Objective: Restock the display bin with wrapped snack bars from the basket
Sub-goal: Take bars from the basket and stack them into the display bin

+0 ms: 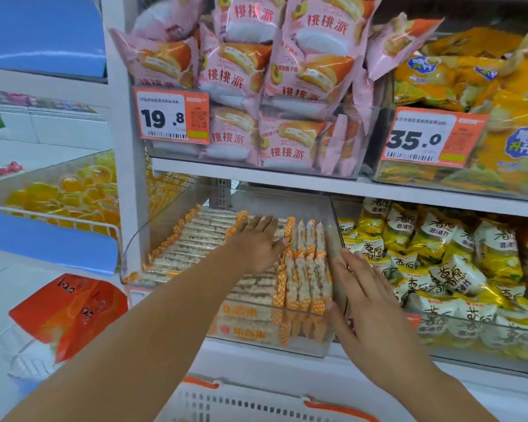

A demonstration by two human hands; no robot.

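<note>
1. on the lower shelf, a clear display bin (287, 201) holds wrapped snack bars (195, 239) with orange-checked ends, stacked flat on the left and standing on edge on the right.
2. the left hand (256, 248) reaches into the bin, fingers straight, palm lying flat on the stacked bars, gripping nothing.
3. the right hand (369, 306) is at the bin's right front corner, fingers spread and relaxed, thumb against the front wall, clutching nothing.
4. a white basket (241, 403) with orange handles sits at the bottom edge, below the arms; its contents are out of view.
5. pink pastry packs (256, 71) and 2 price tags, 19.8 (171, 117) and 35.0 (430, 138), fill the shelf above.
6. yellow and white bags (439, 269) lie just beside the bin on the right.
</note>
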